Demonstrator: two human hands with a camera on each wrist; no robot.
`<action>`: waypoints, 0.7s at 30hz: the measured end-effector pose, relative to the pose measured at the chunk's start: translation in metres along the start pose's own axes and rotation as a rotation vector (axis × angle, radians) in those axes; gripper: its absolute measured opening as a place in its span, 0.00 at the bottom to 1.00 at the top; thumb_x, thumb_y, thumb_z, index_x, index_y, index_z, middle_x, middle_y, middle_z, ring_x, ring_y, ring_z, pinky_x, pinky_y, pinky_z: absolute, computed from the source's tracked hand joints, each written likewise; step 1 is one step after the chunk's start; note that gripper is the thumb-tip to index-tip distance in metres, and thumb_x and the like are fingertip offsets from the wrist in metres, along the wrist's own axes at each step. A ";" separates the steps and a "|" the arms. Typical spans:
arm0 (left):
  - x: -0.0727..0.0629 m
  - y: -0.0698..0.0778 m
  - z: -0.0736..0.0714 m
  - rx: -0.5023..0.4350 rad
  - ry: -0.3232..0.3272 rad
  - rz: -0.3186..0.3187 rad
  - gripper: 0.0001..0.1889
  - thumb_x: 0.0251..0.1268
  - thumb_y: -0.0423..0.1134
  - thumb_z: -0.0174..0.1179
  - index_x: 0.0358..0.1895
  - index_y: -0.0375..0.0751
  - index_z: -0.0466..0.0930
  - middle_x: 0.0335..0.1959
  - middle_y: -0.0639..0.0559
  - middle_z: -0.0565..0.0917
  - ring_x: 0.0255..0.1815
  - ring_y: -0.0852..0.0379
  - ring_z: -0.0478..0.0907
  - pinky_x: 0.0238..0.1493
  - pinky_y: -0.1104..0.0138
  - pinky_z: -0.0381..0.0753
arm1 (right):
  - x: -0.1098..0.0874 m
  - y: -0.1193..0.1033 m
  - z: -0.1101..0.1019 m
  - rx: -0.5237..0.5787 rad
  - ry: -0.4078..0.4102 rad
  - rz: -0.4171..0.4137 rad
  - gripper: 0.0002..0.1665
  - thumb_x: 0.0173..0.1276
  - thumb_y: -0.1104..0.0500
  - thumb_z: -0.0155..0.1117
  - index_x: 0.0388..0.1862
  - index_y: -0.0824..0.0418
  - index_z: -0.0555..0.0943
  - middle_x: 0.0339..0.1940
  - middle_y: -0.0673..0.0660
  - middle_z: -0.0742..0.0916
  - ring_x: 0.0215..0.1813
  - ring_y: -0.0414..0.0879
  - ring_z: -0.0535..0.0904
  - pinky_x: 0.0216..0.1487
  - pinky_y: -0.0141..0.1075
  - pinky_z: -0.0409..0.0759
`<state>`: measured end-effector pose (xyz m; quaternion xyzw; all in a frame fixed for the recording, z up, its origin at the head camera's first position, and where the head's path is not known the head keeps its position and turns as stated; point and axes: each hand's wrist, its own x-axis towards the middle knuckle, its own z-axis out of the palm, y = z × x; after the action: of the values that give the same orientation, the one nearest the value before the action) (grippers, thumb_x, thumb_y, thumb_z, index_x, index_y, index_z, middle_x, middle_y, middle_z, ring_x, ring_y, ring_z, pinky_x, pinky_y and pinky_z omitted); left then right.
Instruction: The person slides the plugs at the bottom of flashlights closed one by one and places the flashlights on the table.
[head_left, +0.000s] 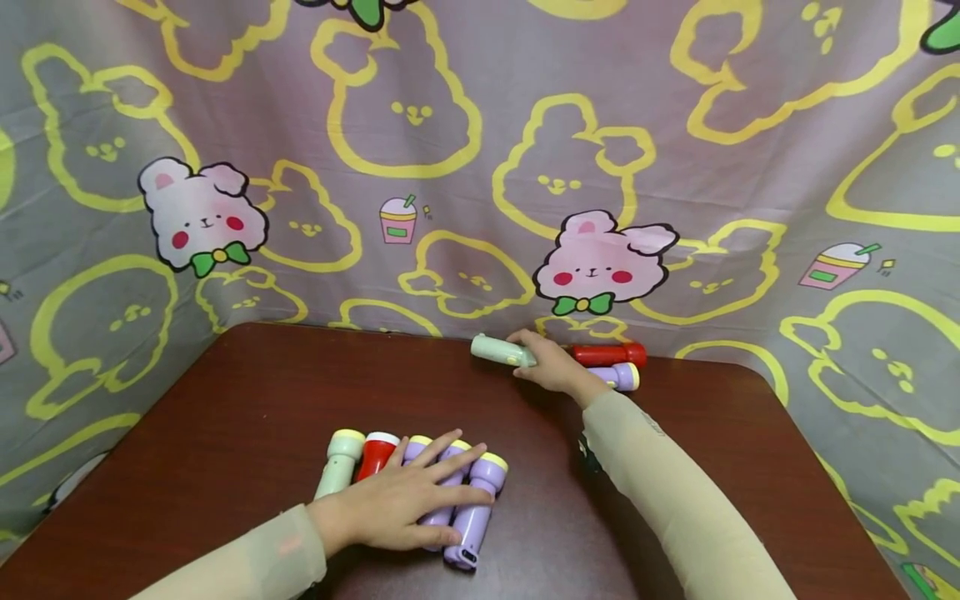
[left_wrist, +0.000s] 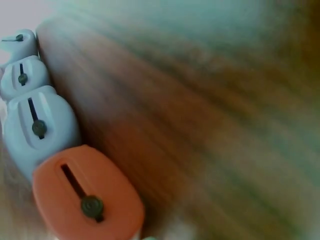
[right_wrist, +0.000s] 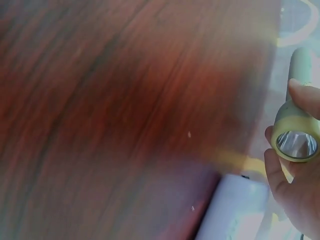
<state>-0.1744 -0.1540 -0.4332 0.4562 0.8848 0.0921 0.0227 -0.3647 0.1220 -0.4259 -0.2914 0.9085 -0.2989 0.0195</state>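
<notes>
My left hand [head_left: 397, 504] lies with spread fingers across a row of flashlights. In that row are a pale green flashlight [head_left: 339, 462], a red flashlight [head_left: 375, 456] with a white rim, and three purple flashlights [head_left: 472, 517] with yellow rims. The left wrist view has the tail ends of the red one [left_wrist: 90, 200] and the purple ones [left_wrist: 40, 122]. At the table's far edge, my right hand [head_left: 551, 364] grips another pale green flashlight [head_left: 495, 350]. Its yellow-rimmed lens [right_wrist: 297, 145] faces the right wrist camera, and the hand covers its head in the head view.
Right beside the right hand, a red flashlight [head_left: 611, 355] and a purple flashlight [head_left: 621, 377] lie near the back edge. The dark brown table [head_left: 300, 383] has rounded far corners. A patterned cloth [head_left: 465, 200] hangs behind and around it.
</notes>
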 end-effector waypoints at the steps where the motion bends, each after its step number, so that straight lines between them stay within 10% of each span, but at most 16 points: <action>1: 0.000 0.000 0.000 -0.003 0.001 -0.007 0.27 0.72 0.68 0.43 0.72 0.80 0.60 0.83 0.56 0.49 0.82 0.37 0.44 0.60 0.24 0.56 | -0.002 0.000 -0.002 0.008 0.015 -0.016 0.29 0.64 0.64 0.69 0.63 0.62 0.72 0.58 0.64 0.81 0.55 0.57 0.77 0.61 0.52 0.74; 15: -0.001 0.000 0.003 -0.011 0.007 -0.033 0.27 0.72 0.69 0.42 0.73 0.80 0.59 0.83 0.56 0.49 0.82 0.38 0.42 0.59 0.21 0.54 | -0.048 -0.002 -0.027 0.143 0.110 -0.032 0.31 0.64 0.63 0.70 0.65 0.55 0.72 0.57 0.59 0.80 0.47 0.53 0.76 0.41 0.40 0.80; 21: -0.002 0.001 0.003 -0.018 0.005 -0.033 0.27 0.72 0.69 0.42 0.73 0.81 0.58 0.83 0.57 0.49 0.82 0.38 0.41 0.60 0.21 0.51 | -0.068 -0.005 -0.035 0.133 0.173 -0.077 0.33 0.62 0.65 0.72 0.65 0.58 0.73 0.61 0.58 0.81 0.52 0.52 0.76 0.54 0.45 0.77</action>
<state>-0.1724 -0.1545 -0.4360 0.4413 0.8913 0.1010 0.0263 -0.3131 0.1739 -0.4037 -0.2975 0.8730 -0.3830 -0.0514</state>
